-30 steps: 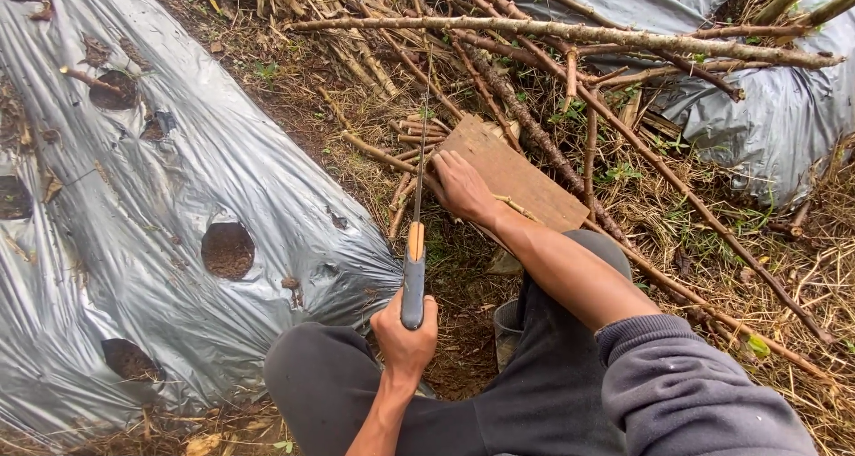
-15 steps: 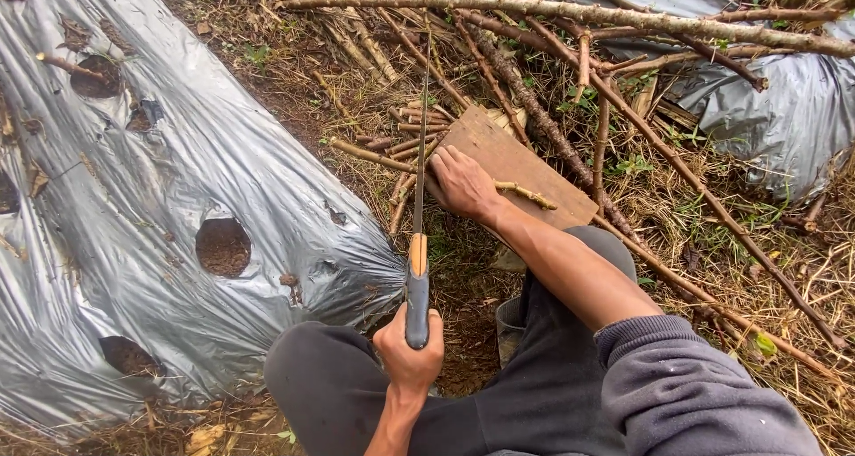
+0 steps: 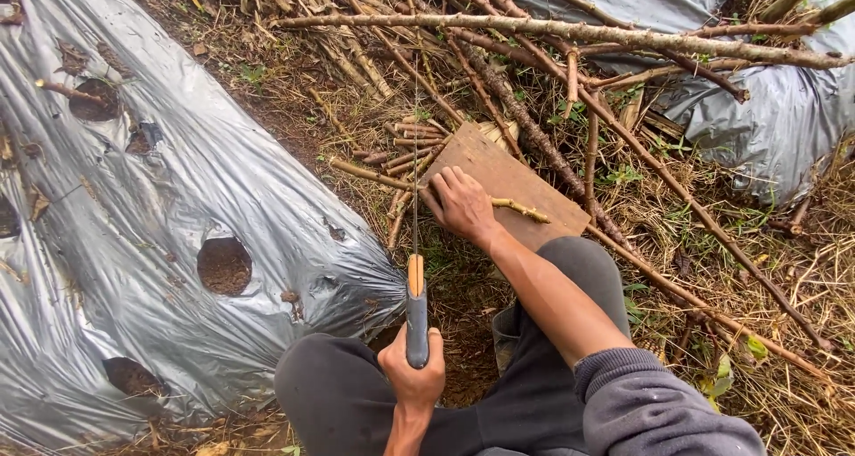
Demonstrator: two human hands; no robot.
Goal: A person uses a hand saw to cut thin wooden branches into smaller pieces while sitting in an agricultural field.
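1. The left hand (image 3: pixel 412 376) has its grip wrapped tight around the grey-and-orange handle of a hand saw (image 3: pixel 415 309), low in the view between the person's knees.
2. The saw's thin blade runs straight away from that hand and reaches the near-left edge of a wooden board (image 3: pixel 512 184), where it meets a stick (image 3: pixel 512 208).
3. The right hand (image 3: pixel 463 205) lies palm down on the board, its fingers spread flat over the stick and pressing it to the wood; this grip pins rather than pinches.
4. The stick pokes out from under the right hand to the right, pale and knobbly, lying across the board.
5. The board rests tilted on the ground among dry twigs, not on any desk.
6. Just beyond the board's left end lies a small heap of short cut stick pieces (image 3: pixel 411 144).
7. Long bare branches (image 3: pixel 570 33) cross the upper part of the view, above and behind the board.
8. Silver plastic mulch sheeting (image 3: pixel 160 207) with round planting holes covers a raised bed on the left; another sheet shows at the upper right.
9. The person crouches in dark trousers and a grey sleeve (image 3: pixel 659 411).
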